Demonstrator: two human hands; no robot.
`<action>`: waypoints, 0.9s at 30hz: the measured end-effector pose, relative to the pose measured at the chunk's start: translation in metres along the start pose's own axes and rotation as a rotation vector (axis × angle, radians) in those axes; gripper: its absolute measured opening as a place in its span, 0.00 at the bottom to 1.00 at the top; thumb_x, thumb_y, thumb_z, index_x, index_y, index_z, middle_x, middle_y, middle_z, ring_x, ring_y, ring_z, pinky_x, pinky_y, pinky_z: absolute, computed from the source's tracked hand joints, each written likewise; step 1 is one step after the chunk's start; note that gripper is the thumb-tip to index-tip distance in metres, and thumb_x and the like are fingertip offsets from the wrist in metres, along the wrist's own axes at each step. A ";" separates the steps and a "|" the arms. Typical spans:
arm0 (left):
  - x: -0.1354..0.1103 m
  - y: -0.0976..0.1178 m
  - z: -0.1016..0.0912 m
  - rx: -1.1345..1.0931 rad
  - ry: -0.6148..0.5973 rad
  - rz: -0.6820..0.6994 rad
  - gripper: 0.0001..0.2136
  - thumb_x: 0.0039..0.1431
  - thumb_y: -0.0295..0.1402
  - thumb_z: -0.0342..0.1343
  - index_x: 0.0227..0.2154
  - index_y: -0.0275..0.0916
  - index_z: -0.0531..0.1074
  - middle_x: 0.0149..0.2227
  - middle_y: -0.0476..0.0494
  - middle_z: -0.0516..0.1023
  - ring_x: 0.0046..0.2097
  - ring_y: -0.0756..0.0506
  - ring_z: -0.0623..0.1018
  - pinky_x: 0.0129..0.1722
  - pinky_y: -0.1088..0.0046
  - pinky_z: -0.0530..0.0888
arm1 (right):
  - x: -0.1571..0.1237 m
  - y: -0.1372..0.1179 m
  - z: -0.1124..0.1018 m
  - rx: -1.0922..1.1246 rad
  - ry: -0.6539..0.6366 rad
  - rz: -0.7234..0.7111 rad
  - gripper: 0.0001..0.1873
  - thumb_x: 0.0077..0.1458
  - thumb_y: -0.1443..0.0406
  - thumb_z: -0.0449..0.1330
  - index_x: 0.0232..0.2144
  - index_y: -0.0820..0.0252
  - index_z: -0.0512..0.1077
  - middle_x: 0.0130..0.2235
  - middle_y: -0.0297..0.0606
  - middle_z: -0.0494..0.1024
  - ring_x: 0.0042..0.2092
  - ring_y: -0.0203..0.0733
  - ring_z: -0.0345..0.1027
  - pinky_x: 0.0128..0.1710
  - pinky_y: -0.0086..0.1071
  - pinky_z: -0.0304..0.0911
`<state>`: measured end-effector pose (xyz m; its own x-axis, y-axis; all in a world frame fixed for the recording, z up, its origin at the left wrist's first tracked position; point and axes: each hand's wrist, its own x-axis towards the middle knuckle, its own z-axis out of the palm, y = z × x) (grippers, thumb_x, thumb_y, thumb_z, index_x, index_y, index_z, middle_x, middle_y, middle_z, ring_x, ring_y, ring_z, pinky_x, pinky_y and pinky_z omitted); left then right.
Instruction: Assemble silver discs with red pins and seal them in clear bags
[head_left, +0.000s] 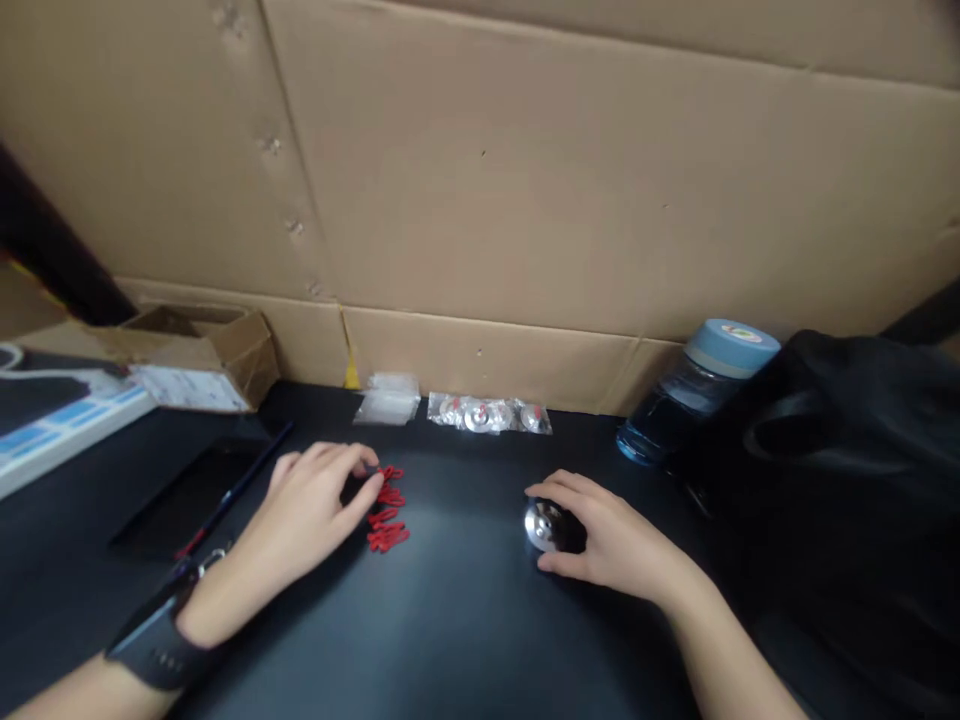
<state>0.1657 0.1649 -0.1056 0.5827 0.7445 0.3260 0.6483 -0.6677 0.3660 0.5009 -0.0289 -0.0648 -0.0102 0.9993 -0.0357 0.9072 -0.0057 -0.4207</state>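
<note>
My left hand [315, 505] rests on the black table [465, 610], fingers curled in a pinch at the edge of a small pile of red clips [386, 510]. What the fingertips hold is too small to make out. My right hand [607, 540] is cupped around a shiny round metal piece [544, 525] that sits on the table. A dark watch [154, 635] is on my left wrist.
Clear bags with round metal parts [489, 414] and a stack of empty clear bags [388, 398] lie by the cardboard wall [525, 200]. A blue-lidded bottle [694, 390] and a black bag [847, 480] stand on the right. A phone [195, 490], cardboard box [202, 355] and power strip [67, 420] sit on the left.
</note>
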 end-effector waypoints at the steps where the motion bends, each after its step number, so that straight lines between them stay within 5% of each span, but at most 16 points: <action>1: 0.002 0.001 0.000 -0.001 -0.004 -0.020 0.12 0.64 0.47 0.53 0.41 0.49 0.75 0.40 0.46 0.81 0.49 0.35 0.77 0.49 0.58 0.65 | -0.001 -0.001 0.001 -0.007 0.000 -0.004 0.34 0.50 0.54 0.72 0.59 0.44 0.71 0.58 0.42 0.72 0.57 0.55 0.69 0.56 0.44 0.67; 6: 0.008 0.000 -0.001 -0.139 -0.218 0.099 0.14 0.67 0.48 0.52 0.44 0.47 0.74 0.44 0.47 0.79 0.49 0.40 0.76 0.54 0.61 0.63 | -0.002 -0.008 0.007 -0.002 -0.009 -0.038 0.24 0.58 0.58 0.65 0.57 0.47 0.72 0.51 0.42 0.75 0.48 0.50 0.73 0.49 0.41 0.71; 18: 0.003 -0.004 -0.002 -0.211 -0.098 0.230 0.10 0.68 0.42 0.53 0.42 0.43 0.75 0.46 0.44 0.77 0.50 0.41 0.74 0.54 0.62 0.67 | 0.004 -0.007 0.013 -0.033 0.102 -0.147 0.23 0.54 0.62 0.65 0.53 0.50 0.75 0.48 0.42 0.79 0.46 0.50 0.76 0.49 0.41 0.70; 27: -0.012 0.012 -0.034 -0.172 -0.214 0.427 0.07 0.64 0.40 0.61 0.41 0.46 0.76 0.50 0.44 0.75 0.56 0.38 0.69 0.56 0.58 0.63 | 0.018 -0.015 0.026 0.024 0.191 -0.070 0.23 0.51 0.62 0.66 0.51 0.51 0.77 0.47 0.37 0.82 0.43 0.45 0.77 0.45 0.36 0.71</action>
<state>0.1496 0.1480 -0.0752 0.8775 0.3755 0.2983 0.2503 -0.8892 0.3830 0.4759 -0.0117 -0.0827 0.0089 0.9861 0.1657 0.8968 0.0654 -0.4375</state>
